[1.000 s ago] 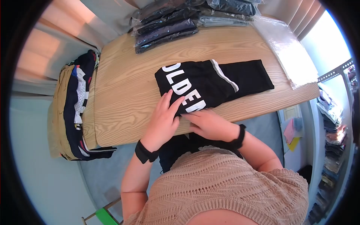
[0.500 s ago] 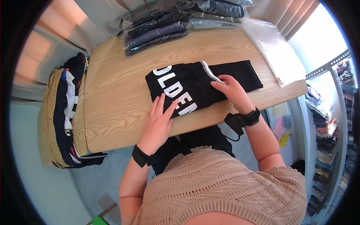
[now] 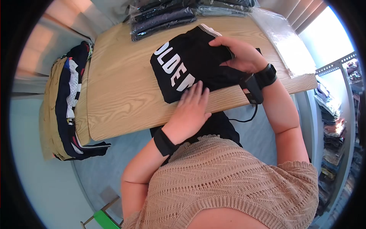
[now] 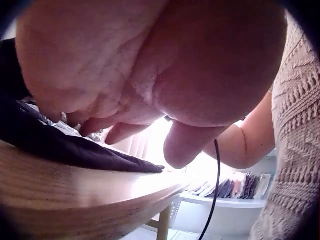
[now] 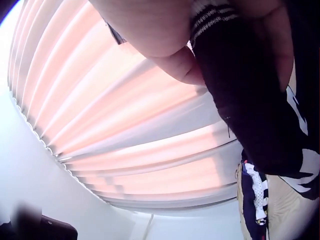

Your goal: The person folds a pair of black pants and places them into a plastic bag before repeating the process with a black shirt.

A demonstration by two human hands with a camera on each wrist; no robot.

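Note:
A folded black garment [image 3: 190,53] with big white letters and a white-striped edge [image 3: 209,29] lies near the front of the wooden table. My right hand [image 3: 244,55] grips its striped end, thumb and fingers on either side of the cloth. In the right wrist view the gripped dark cloth [image 5: 245,90] hangs between the fingers, its striped band up by the palm. My left hand [image 3: 190,112] rests with extended fingers on the garment's near edge, by the last letter. In the left wrist view the garment [image 4: 75,150] lies along the tabletop beneath that hand.
Stacked clothes in clear bags [image 3: 164,21] stand at the table's back. A sheaf of clear plastic [image 3: 284,42] covers its right side. Piled clothes [image 3: 63,103] lie along the left side. Shelves with clothes [image 3: 333,129] stand at right. A cable [image 3: 248,119] dangles from my right wrist.
My right hand has gone from the near edge to the striped end and raised it. The garment has turned, striped end swung away. My left hand has slid right along the near edge.

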